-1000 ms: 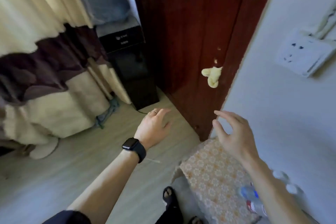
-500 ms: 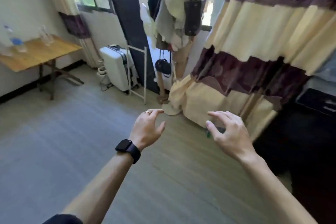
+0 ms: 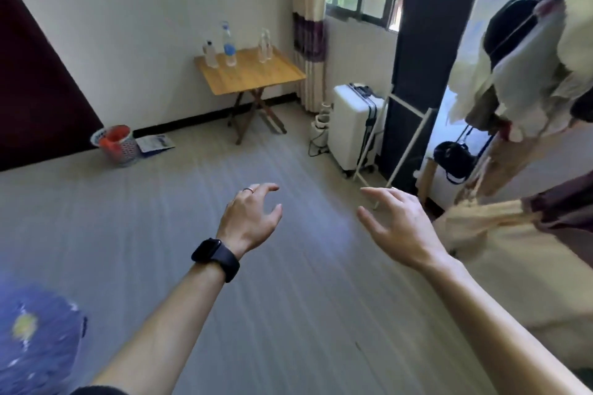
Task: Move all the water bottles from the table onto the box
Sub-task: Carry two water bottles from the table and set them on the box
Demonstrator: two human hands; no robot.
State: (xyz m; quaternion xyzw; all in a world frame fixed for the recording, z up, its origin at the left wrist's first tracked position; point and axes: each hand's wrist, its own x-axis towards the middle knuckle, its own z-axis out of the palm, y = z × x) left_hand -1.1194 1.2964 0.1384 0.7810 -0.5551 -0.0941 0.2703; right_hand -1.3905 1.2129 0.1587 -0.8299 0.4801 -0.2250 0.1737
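Note:
Across the room a small wooden folding table (image 3: 256,75) stands against the white wall. Three clear water bottles stand on its back part: a short one (image 3: 210,54), a tall blue-labelled one (image 3: 228,45) and a clear one (image 3: 265,45) to the right. My left hand (image 3: 248,218), with a ring and a black watch on the wrist, is held out over the floor, fingers apart and empty. My right hand (image 3: 396,228) is beside it, also spread and empty. Both hands are far from the table. The box is not in view.
A white suitcase (image 3: 353,128) and a dark tall panel (image 3: 423,51) stand right of the table under the window. A patterned bin (image 3: 117,146) sits by the wall at left. Hanging clothes (image 3: 529,74) and a curtain (image 3: 513,253) fill the right side. A blue object (image 3: 35,340) is at lower left.
My view has swung left, from the door and the cloth-covered surface with bottles, past the curtain, to face the wooden table. Both hands stayed out in front, empty.

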